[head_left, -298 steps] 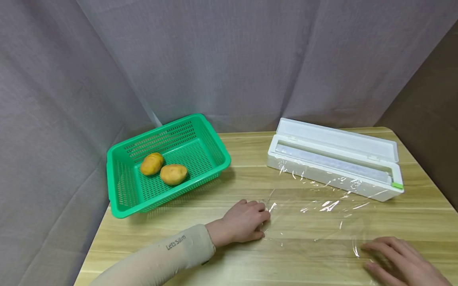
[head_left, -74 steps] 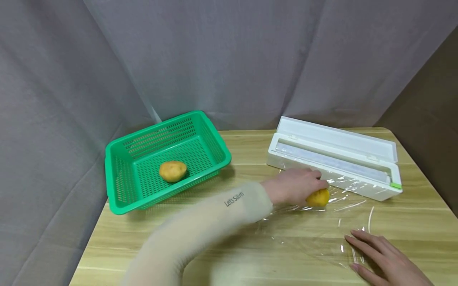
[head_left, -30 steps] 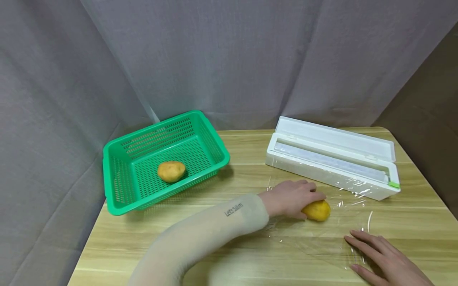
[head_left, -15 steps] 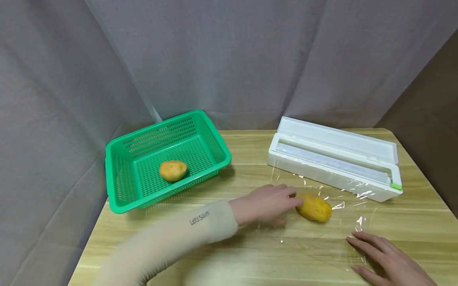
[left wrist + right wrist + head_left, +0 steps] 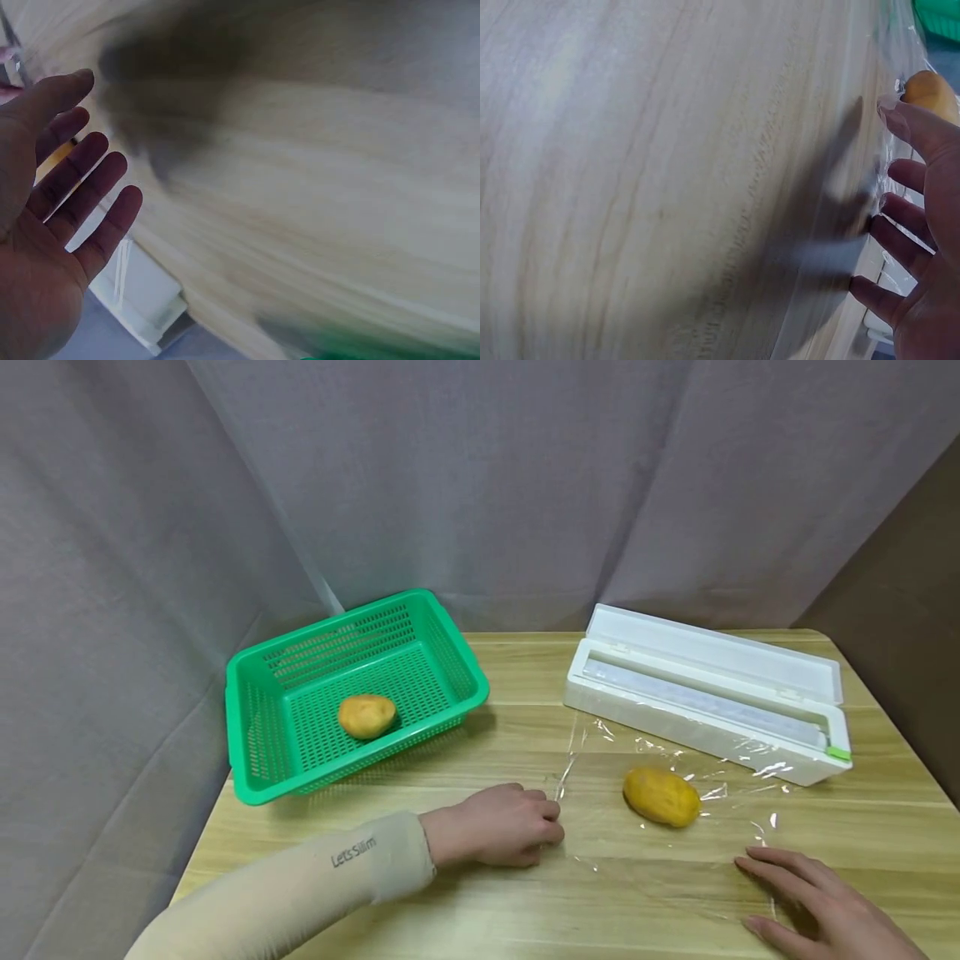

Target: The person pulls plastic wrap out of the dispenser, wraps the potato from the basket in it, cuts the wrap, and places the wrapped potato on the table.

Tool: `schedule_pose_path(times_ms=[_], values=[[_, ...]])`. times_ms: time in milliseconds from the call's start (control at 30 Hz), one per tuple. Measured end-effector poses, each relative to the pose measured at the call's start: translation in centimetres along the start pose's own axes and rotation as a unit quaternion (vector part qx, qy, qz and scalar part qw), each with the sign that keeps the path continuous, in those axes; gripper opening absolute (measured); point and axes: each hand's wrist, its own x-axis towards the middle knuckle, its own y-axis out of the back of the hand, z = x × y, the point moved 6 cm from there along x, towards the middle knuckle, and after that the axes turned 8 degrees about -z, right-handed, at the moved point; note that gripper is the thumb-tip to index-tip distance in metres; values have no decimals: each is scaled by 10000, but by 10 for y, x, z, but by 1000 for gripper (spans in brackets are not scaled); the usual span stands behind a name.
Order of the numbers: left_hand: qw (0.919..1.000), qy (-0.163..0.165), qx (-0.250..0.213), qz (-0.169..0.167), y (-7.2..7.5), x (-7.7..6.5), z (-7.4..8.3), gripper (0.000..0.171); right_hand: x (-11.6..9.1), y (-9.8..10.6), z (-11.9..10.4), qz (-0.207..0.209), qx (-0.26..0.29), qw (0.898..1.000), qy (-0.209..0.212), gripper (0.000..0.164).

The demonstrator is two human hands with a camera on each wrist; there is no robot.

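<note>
A lumpy yellow oblong point(image 5: 662, 797), like a potato or mango, lies on clear plastic wrap point(image 5: 600, 827) spread over the table. The sheet runs out from a roll in a white wrap dispenser point(image 5: 705, 714), its lid raised. At the film's left edge is my left hand point(image 5: 502, 824); the left wrist view shows its fingers apart, with nothing between them. My right hand point(image 5: 825, 902) rests at the film's near right corner, fingers spread and touching it. In the right wrist view, film point(image 5: 911, 45) glints beside the thumb.
A green perforated basket point(image 5: 258, 789) stands at the left with a second, tan oblong point(image 5: 367, 717) inside. A light green slider point(image 5: 838, 753) sits on the dispenser's right end. Grey cloth point(image 5: 450, 485) hangs behind the wooden table point(image 5: 517, 672).
Earlier, one of the two oblongs left the basket. My left hand carried it onto the film, set it down, let go and drew back left to the film's edge. The right hand stays nearly still.
</note>
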Motion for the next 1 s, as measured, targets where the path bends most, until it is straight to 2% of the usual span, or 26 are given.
schedule_pose_path(times_ms=[133, 333, 467, 567, 733, 1000], values=[[9995, -71, 313, 81, -7, -4, 5, 3, -2, -1, 2, -66, 343, 9994, -87, 63], [9980, -85, 606, 134, -10, -5, 7, 5, -6, 3, -1, 249, 751, 9969, -35, 62], [9975, -126, 680, 161, -10, -5, 7, 6, -8, 12, -2, 594, 1304, 9892, 318, 61], [9974, -136, 686, 172, -10, -4, 7, 8, -9, 18, 1, 723, 1602, 9839, 327, 60], [9968, -143, 759, 186, -10, -2, 8, 10, -11, 28, 3, 826, 1748, 9811, -2, 53], [9950, -235, 931, 277, -6, 2, 13, 12, -9, 55, -11, 1436, 1848, 9713, 415, 54]])
